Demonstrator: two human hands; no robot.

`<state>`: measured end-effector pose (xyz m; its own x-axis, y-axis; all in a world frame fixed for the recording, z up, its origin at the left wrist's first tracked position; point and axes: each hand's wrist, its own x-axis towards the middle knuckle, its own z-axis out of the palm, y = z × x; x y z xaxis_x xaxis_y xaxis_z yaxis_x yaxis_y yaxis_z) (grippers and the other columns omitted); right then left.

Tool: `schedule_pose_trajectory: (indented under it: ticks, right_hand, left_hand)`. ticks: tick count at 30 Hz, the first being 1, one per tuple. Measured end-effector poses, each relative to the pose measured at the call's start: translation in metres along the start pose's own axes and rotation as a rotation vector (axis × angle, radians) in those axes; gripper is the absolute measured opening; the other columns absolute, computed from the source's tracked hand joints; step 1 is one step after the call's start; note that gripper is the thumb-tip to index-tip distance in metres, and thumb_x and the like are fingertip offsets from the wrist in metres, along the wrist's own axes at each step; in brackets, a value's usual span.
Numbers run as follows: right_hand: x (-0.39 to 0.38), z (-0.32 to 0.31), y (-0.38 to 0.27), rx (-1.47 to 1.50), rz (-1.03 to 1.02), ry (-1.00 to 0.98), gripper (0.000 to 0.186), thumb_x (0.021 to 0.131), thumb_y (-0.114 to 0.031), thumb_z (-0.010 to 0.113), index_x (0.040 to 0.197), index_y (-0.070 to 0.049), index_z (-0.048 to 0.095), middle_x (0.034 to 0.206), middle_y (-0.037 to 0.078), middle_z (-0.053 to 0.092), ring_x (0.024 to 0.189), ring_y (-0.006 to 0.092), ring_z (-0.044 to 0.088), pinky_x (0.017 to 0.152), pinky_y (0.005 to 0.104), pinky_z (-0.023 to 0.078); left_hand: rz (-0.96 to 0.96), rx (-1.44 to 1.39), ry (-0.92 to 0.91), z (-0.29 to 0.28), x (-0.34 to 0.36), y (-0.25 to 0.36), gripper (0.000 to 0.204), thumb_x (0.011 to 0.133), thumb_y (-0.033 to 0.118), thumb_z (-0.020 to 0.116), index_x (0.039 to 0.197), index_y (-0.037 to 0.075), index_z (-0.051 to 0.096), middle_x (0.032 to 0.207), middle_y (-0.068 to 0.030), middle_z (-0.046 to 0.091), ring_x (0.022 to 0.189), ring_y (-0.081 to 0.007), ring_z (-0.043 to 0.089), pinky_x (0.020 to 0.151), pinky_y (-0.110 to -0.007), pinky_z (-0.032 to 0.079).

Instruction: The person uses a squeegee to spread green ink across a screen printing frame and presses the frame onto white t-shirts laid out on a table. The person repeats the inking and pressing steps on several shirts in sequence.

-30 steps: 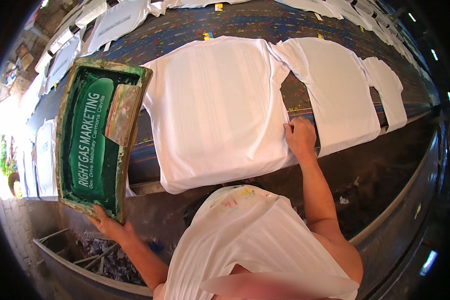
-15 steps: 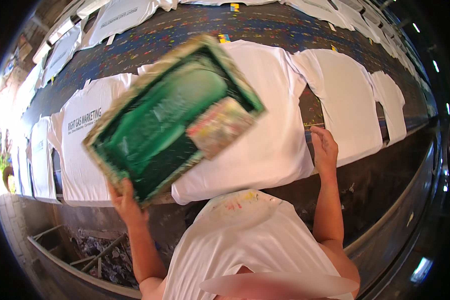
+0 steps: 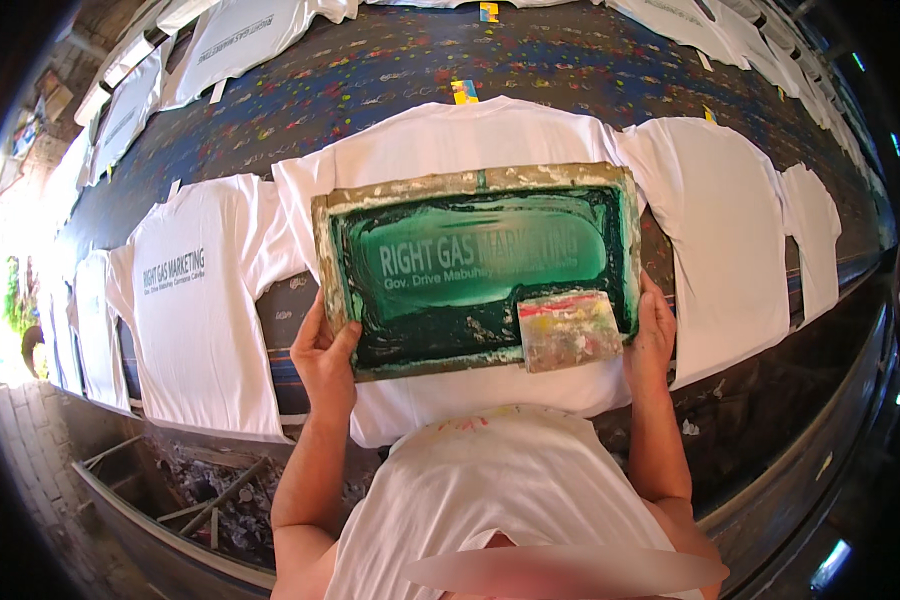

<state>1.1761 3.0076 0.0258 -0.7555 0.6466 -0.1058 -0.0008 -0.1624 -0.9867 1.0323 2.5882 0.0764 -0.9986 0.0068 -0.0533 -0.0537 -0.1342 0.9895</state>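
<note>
A screen printing frame (image 3: 440, 325) with green mesh and pale lettering is held level over a white T-shirt (image 3: 490, 128). Its wooden border is taped and smeared with paint. My left hand (image 3: 325, 350) grips the lower left side, thumb on the front and fingers partly behind. At the lower right edge, my right hand (image 3: 654, 325) is closed round the border. A paint-stained squeegee (image 3: 570, 335) rests in the frame's lower right corner, near my right hand. Most of the shirt's chest is hidden behind the frame.
To the left lies a T-shirt (image 3: 210, 340) with dark printed lettering; to the right, a plain white T-shirt (image 3: 730, 240). More shirts line the far side of the long paint-speckled table (image 3: 370, 110). A wooden-barred bin (image 3: 200, 500) of scraps is below left.
The frame has swung from a tilt at the left to level over the middle shirt. My right hand, free before, has taken hold of its right side. My left hand moved right and up.
</note>
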Motion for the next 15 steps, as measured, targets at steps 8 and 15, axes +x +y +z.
schedule_pose_trajectory:
  ticks: [8, 15]
  right_hand:
    - [0.061, 0.029, -0.003, -0.294, -0.111, -0.033, 0.048, 0.121, -0.024, 0.054, 0.156, 0.008, 0.061, 0.148, 0.017, 0.071, 0.134, 0.0203, 0.064, 0.120, 0.0344, 0.045]
    - [0.083, 0.042, -0.007, -0.460, -0.090, 0.011, 0.045, 0.120, -0.021, 0.056, 0.154, 0.008, 0.062, 0.145, 0.016, 0.072, 0.131, 0.0200, 0.065, 0.118, 0.0344, 0.046]
  left_hand:
    - [-0.032, 0.007, 0.073, 0.019, 0.060, -0.008, 0.064, 0.097, -0.020, 0.067, 0.160, -0.012, 0.055, 0.143, -0.0156, 0.075, 0.123, -0.0147, 0.074, 0.106, -0.027, 0.057]
    - [-0.084, -0.004, 0.074, 0.025, 0.085, -0.018, 0.064, 0.096, -0.020, 0.067, 0.159, -0.011, 0.057, 0.145, -0.0145, 0.073, 0.124, -0.0149, 0.073, 0.109, -0.028, 0.056]
